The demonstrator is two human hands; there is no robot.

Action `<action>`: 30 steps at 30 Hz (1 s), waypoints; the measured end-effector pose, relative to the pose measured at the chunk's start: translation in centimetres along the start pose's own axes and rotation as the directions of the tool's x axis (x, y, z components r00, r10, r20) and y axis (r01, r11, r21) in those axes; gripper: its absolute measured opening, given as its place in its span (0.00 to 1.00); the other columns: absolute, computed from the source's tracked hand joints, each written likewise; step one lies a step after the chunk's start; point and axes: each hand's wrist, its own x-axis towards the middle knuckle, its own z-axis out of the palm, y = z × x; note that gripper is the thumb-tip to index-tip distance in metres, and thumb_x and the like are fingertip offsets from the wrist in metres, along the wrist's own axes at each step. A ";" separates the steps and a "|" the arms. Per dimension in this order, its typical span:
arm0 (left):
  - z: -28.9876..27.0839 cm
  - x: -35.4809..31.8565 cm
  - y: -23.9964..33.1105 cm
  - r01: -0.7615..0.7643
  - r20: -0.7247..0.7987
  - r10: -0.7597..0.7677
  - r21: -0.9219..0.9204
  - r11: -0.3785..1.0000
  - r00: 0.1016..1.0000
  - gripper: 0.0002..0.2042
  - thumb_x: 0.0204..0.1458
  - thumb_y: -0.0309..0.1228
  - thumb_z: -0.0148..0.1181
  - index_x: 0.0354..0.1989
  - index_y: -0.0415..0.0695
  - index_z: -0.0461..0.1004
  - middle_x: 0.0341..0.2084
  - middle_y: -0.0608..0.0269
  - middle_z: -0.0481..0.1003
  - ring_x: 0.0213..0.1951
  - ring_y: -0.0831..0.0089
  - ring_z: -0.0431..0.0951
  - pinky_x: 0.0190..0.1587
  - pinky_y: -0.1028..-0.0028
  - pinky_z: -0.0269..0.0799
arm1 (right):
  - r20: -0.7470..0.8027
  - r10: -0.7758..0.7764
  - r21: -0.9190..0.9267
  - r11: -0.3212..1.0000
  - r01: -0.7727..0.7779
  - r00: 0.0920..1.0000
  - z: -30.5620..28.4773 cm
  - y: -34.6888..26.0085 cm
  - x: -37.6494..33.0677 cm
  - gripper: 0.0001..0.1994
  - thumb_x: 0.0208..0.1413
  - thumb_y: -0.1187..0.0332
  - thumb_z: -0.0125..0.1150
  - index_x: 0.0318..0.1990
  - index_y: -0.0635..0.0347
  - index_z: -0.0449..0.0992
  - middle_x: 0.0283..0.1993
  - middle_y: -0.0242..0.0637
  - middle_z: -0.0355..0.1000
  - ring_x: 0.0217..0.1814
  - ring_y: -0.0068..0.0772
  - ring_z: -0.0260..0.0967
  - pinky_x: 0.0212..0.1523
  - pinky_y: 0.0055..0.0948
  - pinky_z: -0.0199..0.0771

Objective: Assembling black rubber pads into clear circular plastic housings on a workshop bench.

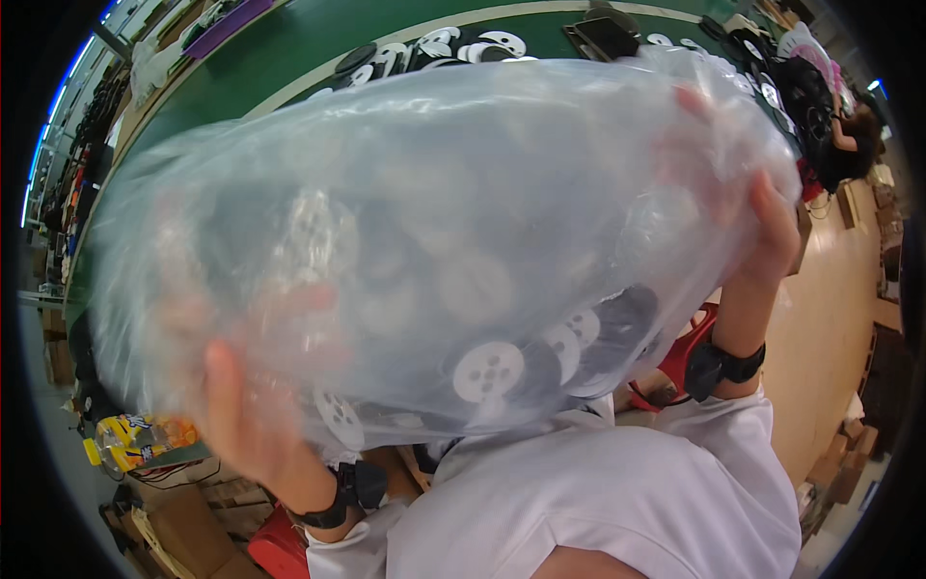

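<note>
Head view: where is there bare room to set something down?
Green surface lies bare between the purple tray and pale strip. Tan floor shows bare between the right forearm and cardboard boxes. A small green gap lies between black-and-white discs and the dark box-shaped object. Crowded: beyond the plastic bag, where discs overlap. The bag hides what is beneath.

A large clear plastic bag [424,222] fills the middle of the view, held between both hands: the left hand [241,425] at 8 o'clock, the right hand [767,227] near 3. White discs [488,372] show through its lower part (inside or behind the film, I cannot tell). At 12 o'clock, black and white pieces [444,43] lie heaped on a green table [309,34]; another person [854,135] is at 2, a yellow package [140,439] at 8.
</note>
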 end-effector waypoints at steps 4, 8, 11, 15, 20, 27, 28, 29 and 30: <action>1.8 0.7 1.3 0.078 -0.239 -0.108 -0.130 0.988 0.965 0.24 0.59 0.31 0.44 0.61 0.32 0.51 0.41 0.43 0.73 0.37 0.56 0.77 0.31 0.63 0.77 | -0.062 -0.108 0.149 0.982 0.116 0.992 2.5 -1.9 -0.7 0.13 0.55 0.65 0.51 0.40 0.67 0.72 0.38 0.36 0.72 0.38 0.25 0.70 0.39 0.19 0.66; 3.2 1.0 0.0 0.127 -0.141 -0.146 -0.134 0.983 0.979 0.25 0.59 0.29 0.45 0.64 0.38 0.50 0.52 0.48 0.66 0.43 0.56 0.75 0.35 0.63 0.78 | 0.356 -0.129 0.023 0.991 0.129 0.925 2.5 -0.2 1.9 0.13 0.55 0.64 0.52 0.28 0.68 0.73 0.55 0.49 0.67 0.48 0.33 0.69 0.47 0.24 0.65; 3.9 0.3 -1.3 0.058 0.218 -0.031 -0.118 0.991 0.975 0.30 0.59 0.29 0.44 0.69 0.49 0.40 0.64 0.53 0.54 0.48 0.53 0.73 0.34 0.66 0.79 | 0.550 -0.208 0.008 0.970 0.244 0.809 0.3 1.8 2.3 0.17 0.55 0.63 0.52 0.21 0.68 0.71 0.62 0.53 0.61 0.52 0.38 0.67 0.52 0.27 0.63; 5.3 -0.9 -1.9 0.103 0.140 -0.089 -0.097 0.990 0.986 0.30 0.60 0.29 0.43 0.69 0.48 0.38 0.63 0.50 0.55 0.46 0.54 0.75 0.33 0.67 0.79 | 0.484 -0.103 0.044 0.995 0.093 0.869 -1.7 2.6 1.2 0.16 0.53 0.63 0.55 0.21 0.67 0.72 0.63 0.53 0.60 0.55 0.40 0.66 0.55 0.33 0.63; 7.9 -1.6 -2.6 0.045 0.157 -0.024 -0.130 0.990 0.987 0.32 0.59 0.29 0.43 0.68 0.44 0.35 0.56 0.35 0.61 0.34 0.55 0.79 0.26 0.69 0.79 | 0.381 -0.039 0.313 0.946 -0.089 0.924 -2.5 3.6 0.2 0.15 0.51 0.63 0.56 0.21 0.67 0.72 0.64 0.52 0.58 0.58 0.49 0.64 0.58 0.44 0.62; 9.8 -0.7 -3.9 0.110 0.136 -0.094 -0.117 0.987 0.986 0.32 0.58 0.28 0.43 0.68 0.43 0.36 0.56 0.36 0.62 0.33 0.56 0.79 0.25 0.70 0.79 | 0.315 0.009 0.326 0.938 -0.116 0.949 -4.6 5.1 0.1 0.14 0.52 0.64 0.55 0.35 0.70 0.74 0.63 0.48 0.59 0.58 0.48 0.65 0.60 0.44 0.62; 10.0 -0.5 -3.9 0.118 0.130 -0.103 -0.112 0.987 0.986 0.31 0.58 0.28 0.43 0.68 0.44 0.37 0.56 0.37 0.62 0.33 0.55 0.79 0.25 0.70 0.79 | 0.284 0.018 0.329 0.937 -0.115 0.959 -4.4 4.9 0.3 0.15 0.53 0.65 0.55 0.39 0.71 0.73 0.63 0.47 0.60 0.58 0.47 0.65 0.60 0.44 0.62; 10.1 -0.2 -3.9 0.126 0.125 -0.113 -0.108 0.986 0.986 0.31 0.58 0.27 0.43 0.68 0.45 0.38 0.56 0.37 0.62 0.33 0.55 0.79 0.25 0.70 0.79 | 0.287 0.014 0.345 0.931 -0.117 0.958 -4.0 4.7 0.6 0.17 0.53 0.66 0.55 0.44 0.72 0.72 0.62 0.47 0.61 0.58 0.47 0.65 0.60 0.44 0.62; 10.1 0.1 -3.7 0.108 0.125 -0.095 -0.102 0.989 0.988 0.31 0.58 0.27 0.43 0.68 0.46 0.38 0.57 0.38 0.62 0.34 0.55 0.79 0.26 0.70 0.79 | 0.278 0.007 0.345 0.933 -0.106 0.961 -3.4 4.4 1.1 0.18 0.53 0.67 0.54 0.48 0.72 0.70 0.62 0.47 0.61 0.58 0.48 0.65 0.60 0.44 0.62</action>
